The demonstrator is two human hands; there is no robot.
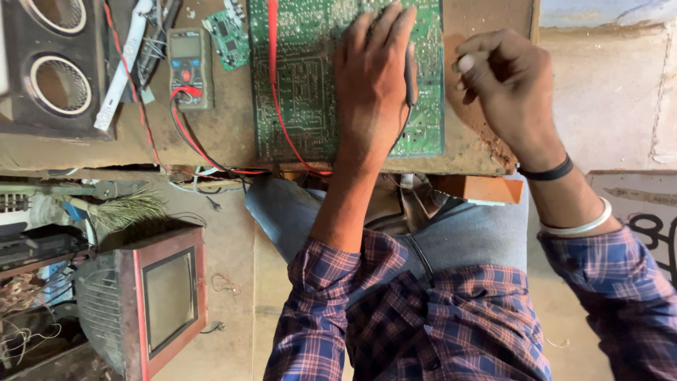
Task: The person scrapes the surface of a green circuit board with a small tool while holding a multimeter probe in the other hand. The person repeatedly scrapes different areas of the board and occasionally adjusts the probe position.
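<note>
A: Head view, quick. How many boards?

B: Two. One large green circuit board (310, 77) lying flat on the brown wooden bench (226, 120), solder side up, and one small green board (229, 39) at the top beside the meter.

A: Hands?

B: Two, well apart from each other. Left hand (372, 81) lies palm down on the large board, fingers spread flat, with a thin black probe (408, 70) running along its right edge. Can't tell whether the fingers grip the probe or it just lies against them. Right hand (504, 81) is off the board, over the bench's right corner, fingers curled into a loose fist. Can't tell if anything is in it.

A: Meter?

B: One grey multimeter (190, 67), left of the large board, flat on the bench. One red lead (275, 85) crosses the board from top to the near edge; a black lead (185, 134) loops from the meter too.

A: Wrist stuff?

B: Right wrist carries two bands: one black band (546, 172), one white bangle (575, 224). Sleeves are blue-red plaid.

A: Rest?

B: One black speaker box (53, 67) at top left with two round cones. One small red-framed television (166, 300) on the floor lower left. One small broom (123, 210) under the bench edge. One white strip (123, 63) between speaker and meter.
</note>
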